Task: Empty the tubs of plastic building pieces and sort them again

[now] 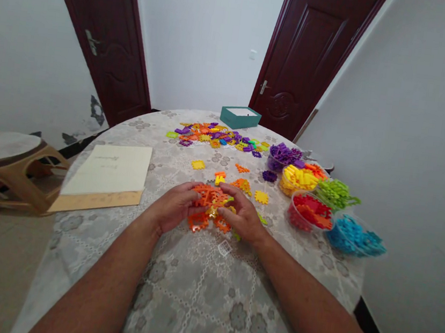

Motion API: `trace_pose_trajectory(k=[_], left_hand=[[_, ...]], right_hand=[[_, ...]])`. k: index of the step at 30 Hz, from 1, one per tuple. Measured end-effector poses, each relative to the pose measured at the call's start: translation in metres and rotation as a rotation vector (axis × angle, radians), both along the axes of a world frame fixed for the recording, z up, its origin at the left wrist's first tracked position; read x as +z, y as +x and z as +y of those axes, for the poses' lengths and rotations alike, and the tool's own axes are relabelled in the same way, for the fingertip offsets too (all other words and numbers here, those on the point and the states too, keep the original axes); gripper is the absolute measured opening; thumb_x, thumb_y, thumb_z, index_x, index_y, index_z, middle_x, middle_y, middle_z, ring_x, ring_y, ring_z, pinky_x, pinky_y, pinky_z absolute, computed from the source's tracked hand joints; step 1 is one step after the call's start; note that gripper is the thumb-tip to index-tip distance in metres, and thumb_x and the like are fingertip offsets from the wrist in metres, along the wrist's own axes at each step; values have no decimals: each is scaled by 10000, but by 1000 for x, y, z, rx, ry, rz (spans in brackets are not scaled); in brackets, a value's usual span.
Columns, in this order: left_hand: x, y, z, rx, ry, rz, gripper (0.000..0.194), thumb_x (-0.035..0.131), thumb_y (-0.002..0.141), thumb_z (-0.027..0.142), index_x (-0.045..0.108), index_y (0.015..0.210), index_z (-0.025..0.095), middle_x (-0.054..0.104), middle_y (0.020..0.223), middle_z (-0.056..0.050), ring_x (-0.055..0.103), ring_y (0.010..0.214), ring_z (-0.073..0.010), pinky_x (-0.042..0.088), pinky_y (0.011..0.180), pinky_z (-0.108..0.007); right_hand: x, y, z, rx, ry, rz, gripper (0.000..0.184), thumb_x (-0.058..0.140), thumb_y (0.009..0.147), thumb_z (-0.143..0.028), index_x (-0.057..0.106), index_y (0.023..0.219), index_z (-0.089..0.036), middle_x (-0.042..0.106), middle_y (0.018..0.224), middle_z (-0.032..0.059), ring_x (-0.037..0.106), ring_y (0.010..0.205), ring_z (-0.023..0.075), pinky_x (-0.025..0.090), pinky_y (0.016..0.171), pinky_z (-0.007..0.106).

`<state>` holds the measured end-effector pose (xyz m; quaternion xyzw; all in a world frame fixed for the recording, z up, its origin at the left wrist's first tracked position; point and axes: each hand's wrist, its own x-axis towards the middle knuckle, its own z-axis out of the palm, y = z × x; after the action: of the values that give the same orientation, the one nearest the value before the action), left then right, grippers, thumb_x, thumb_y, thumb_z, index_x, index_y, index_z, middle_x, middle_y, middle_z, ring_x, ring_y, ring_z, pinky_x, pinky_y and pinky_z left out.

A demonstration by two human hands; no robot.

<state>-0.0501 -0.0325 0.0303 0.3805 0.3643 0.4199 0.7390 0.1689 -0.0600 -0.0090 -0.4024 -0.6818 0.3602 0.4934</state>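
Observation:
Between my two hands is an assembly of interlocking plastic pieces (199,220), mostly orange with some yellow and green. My left hand (173,203) grips its left side, thumb and fingers on the orange part. On the right side, my right hand (243,215) holds it with thumb and fingers bent around the edge. Parts of the assembly are hidden behind my fingers. Just beyond it lie a small orange and yellow piece (220,177) and an orange-yellow cluster (242,185). A yellow square piece (261,197) rests to the right of my right hand.
Clear tubs at right hold purple (284,155), yellow (298,180), green (335,194), red (311,212) and blue pieces (355,237). Mixed pieces (218,136) lie farther back, before a green box (240,117). Papers (108,169) lie left on the patterned tablecloth (185,302).

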Motion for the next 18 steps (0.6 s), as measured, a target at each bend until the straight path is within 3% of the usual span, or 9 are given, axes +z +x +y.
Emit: trace_pose_trajectory(k=[3, 7, 12, 18], left_hand=[[-2, 3, -3, -42, 40, 36, 415, 739, 771, 85, 709, 1180, 152, 743, 1187, -148, 742, 996, -225, 660, 780, -298], [-2, 0, 1, 40, 31, 71, 438, 738, 760, 81, 694, 1188, 165, 740, 1179, -137, 745, 983, -231, 673, 755, -321], [-1, -12, 16, 258, 5, 30, 358, 669, 752, 40, 679, 1088, 162, 734, 1117, -110, 740, 944, -225, 698, 777, -462], [-7, -19, 25, 310, -2, -48, 301, 606, 743, -7, 673, 1012, 109, 741, 1107, -148, 757, 969, -246, 697, 788, -423]], right_hand=[[0, -5, -4, -8, 110, -195, 577, 705, 893, -248, 587, 1450, -345, 557, 1549, 57, 523, 1417, 253, 524, 1039, 416], [2, -4, 5, -99, 185, -366, 602, 672, 925, -240, 526, 1504, -309, 596, 1509, 84, 548, 1387, 235, 470, 1121, 447], [13, -6, 53, -145, 346, -802, 329, 519, 1011, -174, 690, 1290, -205, 691, 1360, 115, 565, 1320, 236, 398, 1178, 436], [26, -25, 113, -126, 246, -1312, 323, 527, 990, -155, 726, 1233, -228, 708, 1289, 95, 556, 1250, 288, 470, 1024, 432]])
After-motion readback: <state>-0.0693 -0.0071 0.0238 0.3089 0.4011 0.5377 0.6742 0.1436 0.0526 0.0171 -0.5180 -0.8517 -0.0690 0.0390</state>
